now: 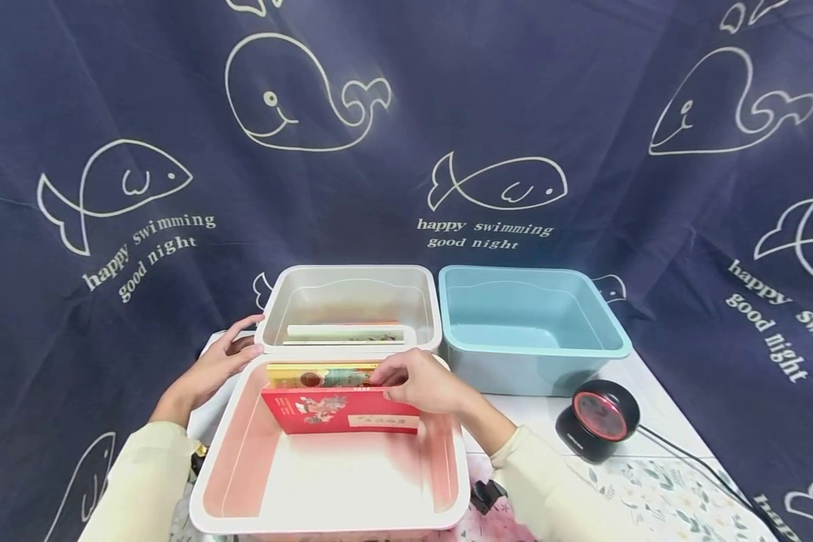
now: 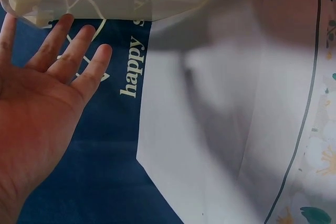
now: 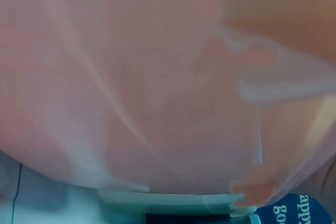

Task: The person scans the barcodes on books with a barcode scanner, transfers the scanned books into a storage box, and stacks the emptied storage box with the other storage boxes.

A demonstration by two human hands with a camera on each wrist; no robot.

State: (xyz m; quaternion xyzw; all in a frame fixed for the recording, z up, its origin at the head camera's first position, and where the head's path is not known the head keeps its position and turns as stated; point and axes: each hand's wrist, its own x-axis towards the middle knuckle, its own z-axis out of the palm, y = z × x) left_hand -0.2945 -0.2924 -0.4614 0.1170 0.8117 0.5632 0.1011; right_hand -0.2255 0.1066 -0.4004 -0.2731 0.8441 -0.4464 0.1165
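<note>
In the head view, a red book [image 1: 325, 412] with a floral picture stands tilted inside the pink bin [image 1: 207, 482]. Behind it stands a yellow-edged book [image 1: 287, 374]. My right hand [image 1: 423, 382] holds the red book at its upper right corner, its fingertips by the yellow-edged book; part of the grip is hidden. My left hand [image 1: 220, 366] is at the left side of the white bin [image 1: 354, 272], fingers spread and loosely bent. The left wrist view shows this hand [image 2: 47, 93] with extended fingers near that bin's wall. Pink bin wall [image 3: 131, 77] fills most of the right wrist view, blurred.
Inside the white bin are several thin books [image 1: 345, 333]. A blue bin [image 1: 535, 371] stands to its right. A round black device [image 1: 598, 420] with a red-lit ring sits in front of the blue bin, its cable [image 1: 698, 459] running right. A dark printed curtain [image 1: 393, 196] hangs behind.
</note>
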